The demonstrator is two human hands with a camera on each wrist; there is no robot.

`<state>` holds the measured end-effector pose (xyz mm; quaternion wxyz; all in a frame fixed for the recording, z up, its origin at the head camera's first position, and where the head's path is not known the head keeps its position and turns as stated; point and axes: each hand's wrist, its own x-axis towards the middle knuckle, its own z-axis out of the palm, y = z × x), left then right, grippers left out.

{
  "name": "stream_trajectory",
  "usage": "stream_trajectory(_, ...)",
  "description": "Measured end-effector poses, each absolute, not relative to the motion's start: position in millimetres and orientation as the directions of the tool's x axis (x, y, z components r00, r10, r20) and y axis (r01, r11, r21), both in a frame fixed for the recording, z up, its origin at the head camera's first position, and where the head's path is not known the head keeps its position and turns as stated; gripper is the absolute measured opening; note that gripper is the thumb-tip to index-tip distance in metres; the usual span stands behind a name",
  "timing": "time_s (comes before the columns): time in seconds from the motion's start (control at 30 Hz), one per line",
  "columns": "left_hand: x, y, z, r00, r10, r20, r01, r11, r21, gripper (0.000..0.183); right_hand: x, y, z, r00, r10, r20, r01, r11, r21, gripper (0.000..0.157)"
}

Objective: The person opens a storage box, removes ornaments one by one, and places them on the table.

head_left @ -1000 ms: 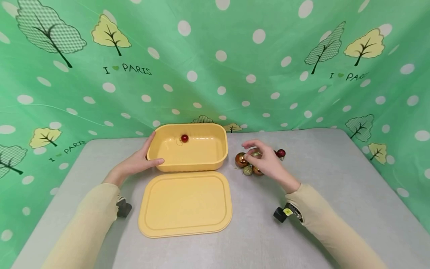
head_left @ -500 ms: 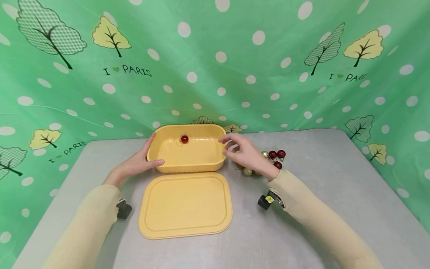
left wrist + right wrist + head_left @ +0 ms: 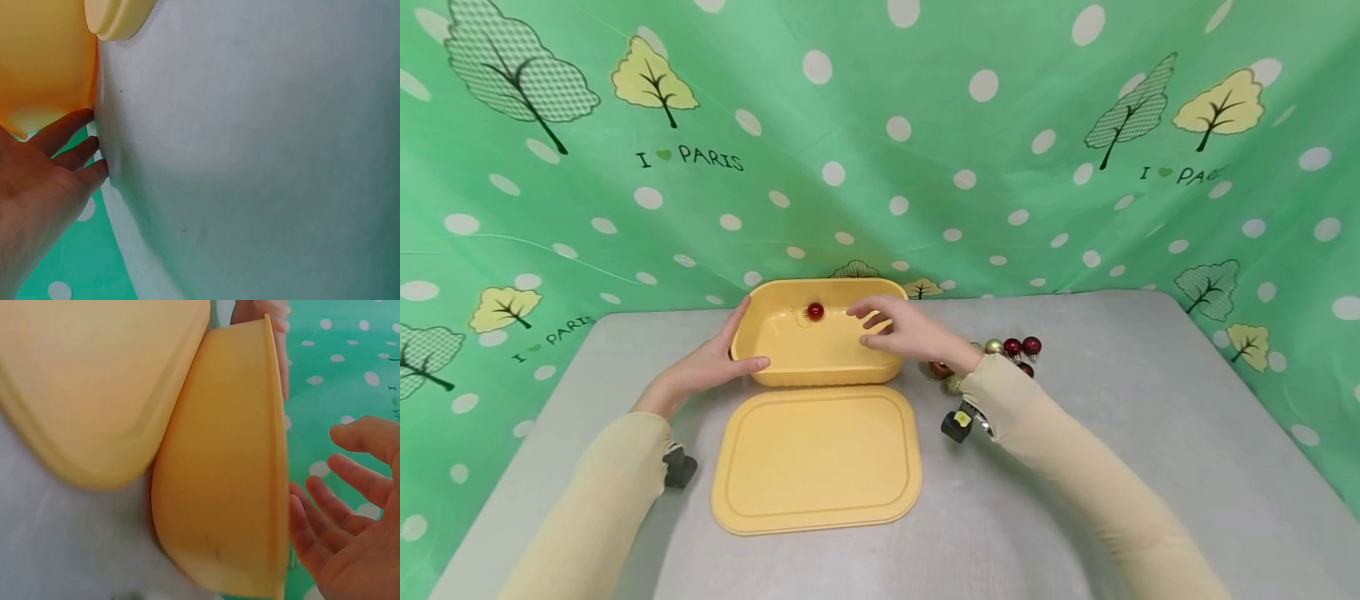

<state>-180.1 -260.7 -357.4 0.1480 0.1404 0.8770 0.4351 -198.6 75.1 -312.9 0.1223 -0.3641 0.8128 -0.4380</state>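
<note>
A yellow rectangular box [image 3: 820, 375] stands uncovered at the table's far side, with one shiny red bauble [image 3: 815, 312] inside. My left hand [image 3: 709, 367] holds its left end, thumb over the front rim and fingers along the outer wall. My right hand [image 3: 898, 329] is above the box's right part, fingers loosely bent and spread from the thumb. In the right wrist view, nothing shows between the right hand's fingers [image 3: 359, 475]. The yellow lid [image 3: 817, 458] lies flat in front of the box.
Right of the box lie several small baubles, among them a gold one [image 3: 994, 347] and a dark red one [image 3: 1032, 345]; the right wrist partly covers the group. A green dotted cloth [image 3: 880, 167] hangs behind the grey table [image 3: 1150, 400].
My right hand has moved left from the bauble group, past the box's right rim, to above its inside. The left hand stays on the box's left end.
</note>
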Motion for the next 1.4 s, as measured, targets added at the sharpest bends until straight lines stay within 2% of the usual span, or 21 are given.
stream_trajectory(0.67,-181.4,-261.1,-358.0,-0.917,0.371,-0.146,0.108,0.583,0.805,0.105,-208.6,-4.5,-329.6,-0.667,-0.735,0.12,-0.536,0.362,-0.763,0.038)
stream_trajectory(1.1,-181.5,-260.8,-357.0,-0.914,0.382,-0.135,0.122,0.577,0.807,0.106,-223.9,-29.0,-330.2,-0.715,-0.699,0.006,-0.52,0.526,-0.673,0.041)
stream_trajectory(1.4,-181.6,-260.8,-357.2,-0.909,0.394,-0.135,0.122,0.562,0.818,0.106,-229.5,-26.2,-344.5,-0.759,-0.65,0.045,-0.492,0.526,-0.694,0.042)
